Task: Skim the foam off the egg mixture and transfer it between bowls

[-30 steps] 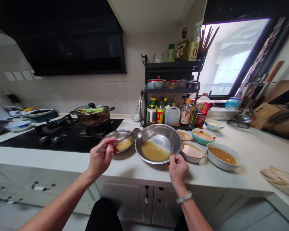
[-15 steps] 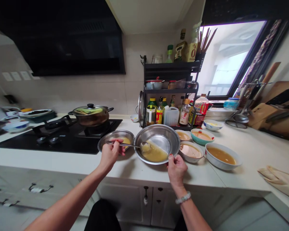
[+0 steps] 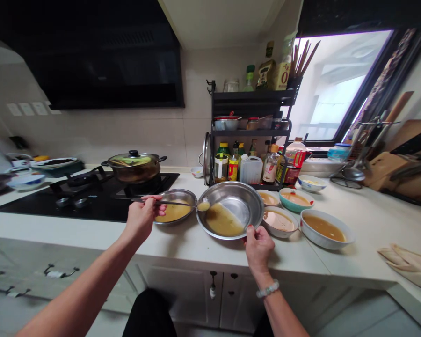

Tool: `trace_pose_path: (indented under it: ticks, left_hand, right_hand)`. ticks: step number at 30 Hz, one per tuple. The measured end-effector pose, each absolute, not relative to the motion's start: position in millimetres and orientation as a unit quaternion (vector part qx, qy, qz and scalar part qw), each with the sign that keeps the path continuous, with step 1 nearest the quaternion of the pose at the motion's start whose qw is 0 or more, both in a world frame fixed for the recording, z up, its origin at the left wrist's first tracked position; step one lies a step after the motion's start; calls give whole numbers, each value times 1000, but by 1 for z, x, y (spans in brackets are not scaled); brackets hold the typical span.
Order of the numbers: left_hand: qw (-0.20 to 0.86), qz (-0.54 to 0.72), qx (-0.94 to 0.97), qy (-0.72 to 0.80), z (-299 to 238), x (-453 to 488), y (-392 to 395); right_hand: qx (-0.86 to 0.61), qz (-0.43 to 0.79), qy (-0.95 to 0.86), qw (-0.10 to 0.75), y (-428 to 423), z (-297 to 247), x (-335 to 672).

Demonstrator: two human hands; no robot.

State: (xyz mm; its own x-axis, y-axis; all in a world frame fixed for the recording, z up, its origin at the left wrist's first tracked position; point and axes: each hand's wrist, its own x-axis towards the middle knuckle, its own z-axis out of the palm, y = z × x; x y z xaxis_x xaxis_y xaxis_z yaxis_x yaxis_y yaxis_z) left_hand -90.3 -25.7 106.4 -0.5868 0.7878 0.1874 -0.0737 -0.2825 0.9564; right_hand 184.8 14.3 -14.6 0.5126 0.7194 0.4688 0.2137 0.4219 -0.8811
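Observation:
My left hand (image 3: 142, 216) is closed around the handle of a metal ladle (image 3: 204, 206). The ladle's bowl, with yellowish liquid in it, is at the left rim of a large steel basin (image 3: 247, 206). My right hand (image 3: 258, 243) grips the basin's front right rim, thumb on top. The basin is tilted, and cloudy yellow liquid (image 3: 224, 222) pools in its lower left part. Left of it stands a second steel basin (image 3: 187, 193), also with yellow liquid, under the ladle's handle and partly behind my left hand.
Right of the basin stand several bowls of liquid, among them a white bowl (image 3: 324, 241) and a green bowl (image 3: 294, 206). A lidded pot (image 3: 135, 171) sits on the black stove (image 3: 101, 206). Behind is a black rack (image 3: 249, 133) with bottles. A beige cloth (image 3: 407, 262) lies right.
My left hand has moved left, drawing the ladle's bowl up from the pooled liquid to the left rim. My right hand still holds the basin in about the same place.

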Motion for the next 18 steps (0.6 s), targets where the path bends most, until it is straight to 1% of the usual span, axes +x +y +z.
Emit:
trace_pose_path:
  ticks: [4,8,10,14,16,18]
  left_hand:
    - [262,735,320,537,117,-109,-30]
    - [169,734,362,549,116,-129,-38]
    - [105,696,415,577,110,-137,-44]
    - [-19,547,548,633,96,-143,-57]
    - [-64,490,605,625,91,-142,-61]
    - [-93,472,635,605,89,-138,-62]
  right_hand:
    - [-510,179,-459,705,14,-14,185]
    - [-507,192,-456,706,13,-12,184]
    - [-510,187,-455,705,13,-12,184]
    - [-507,186,-458,706,13,-12,184]
    - [-506,187,-458,707,13,-13,184]
    - [-504,187,-457,709,13,-13,183]
